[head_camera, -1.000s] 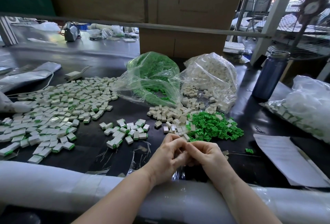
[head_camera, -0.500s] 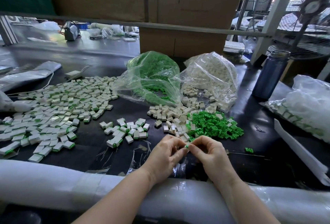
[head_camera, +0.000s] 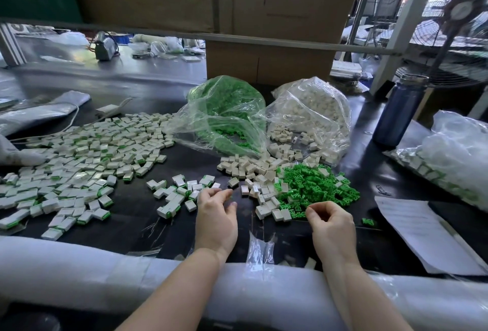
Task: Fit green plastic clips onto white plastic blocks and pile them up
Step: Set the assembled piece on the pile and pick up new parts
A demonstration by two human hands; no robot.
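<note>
Both hands (head_camera: 274,219) apart, fingers loosely curled.

On my black table (head_camera: 137,227) the clips (head_camera: 317,188) are bright green, the blocks (head_camera: 245,167) are off-white, the finished pieces (head_camera: 79,156) at the left are white with a green edge, the bottle (head_camera: 396,117) at the far right is dark blue, and the box (head_camera: 266,61) is brown.
</note>
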